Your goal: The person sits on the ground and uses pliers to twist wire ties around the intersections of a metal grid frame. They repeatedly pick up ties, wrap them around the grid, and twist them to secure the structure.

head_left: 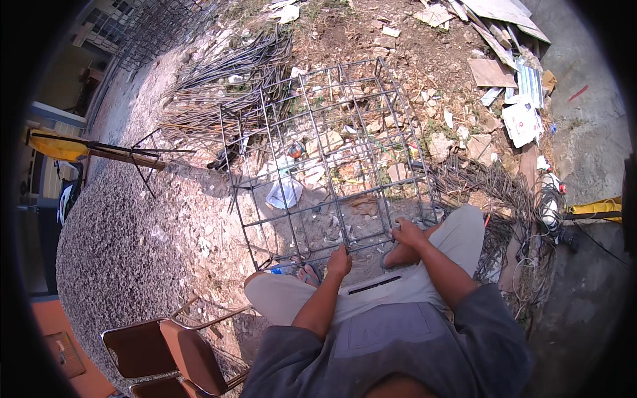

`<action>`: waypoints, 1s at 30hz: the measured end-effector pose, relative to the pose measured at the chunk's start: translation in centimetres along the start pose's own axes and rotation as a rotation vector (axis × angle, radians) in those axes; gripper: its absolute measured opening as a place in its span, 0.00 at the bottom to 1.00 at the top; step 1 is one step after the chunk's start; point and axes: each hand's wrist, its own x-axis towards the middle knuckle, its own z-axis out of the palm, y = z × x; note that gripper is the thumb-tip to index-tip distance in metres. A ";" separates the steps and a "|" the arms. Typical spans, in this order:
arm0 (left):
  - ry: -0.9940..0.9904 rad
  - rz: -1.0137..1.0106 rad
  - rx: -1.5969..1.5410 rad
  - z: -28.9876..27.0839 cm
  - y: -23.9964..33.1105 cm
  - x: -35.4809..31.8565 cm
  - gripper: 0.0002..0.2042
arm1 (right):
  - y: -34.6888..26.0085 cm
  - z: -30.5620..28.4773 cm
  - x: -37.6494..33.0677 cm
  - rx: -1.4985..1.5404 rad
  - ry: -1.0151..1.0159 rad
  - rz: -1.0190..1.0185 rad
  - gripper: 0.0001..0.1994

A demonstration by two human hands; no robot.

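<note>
A cage of welded steel bars (332, 152) stands on the rubble-strewn ground in front of me. My left hand (339, 261) is closed on the near bottom bar, close to one upright bar. My right hand (407, 233) grips the same near edge further right, by my right knee. I sit or squat with both knees spread, and sandalled feet show under the cage's near edge.
A heap of loose steel bars (225, 86) lies at the back left. Coiled tie wire (478, 179) lies to the right, with cables and tools (551, 212) beyond. Brown stacked chairs (172, 345) stand at the lower left. Board scraps (504, 73) lie at the back right.
</note>
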 end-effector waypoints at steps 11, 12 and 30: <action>0.302 0.086 -0.060 2.4 -4.5 0.4 0.21 | 0.8 0.1 -0.9 -0.042 0.077 -0.046 0.30; 0.390 0.052 -0.078 2.6 -6.1 0.4 0.22 | -0.7 0.3 -1.2 0.010 0.077 -0.066 0.31; 0.729 -0.442 -0.319 -3.2 -9.5 4.3 0.31 | -1.1 1.0 2.0 0.096 -0.061 0.006 0.37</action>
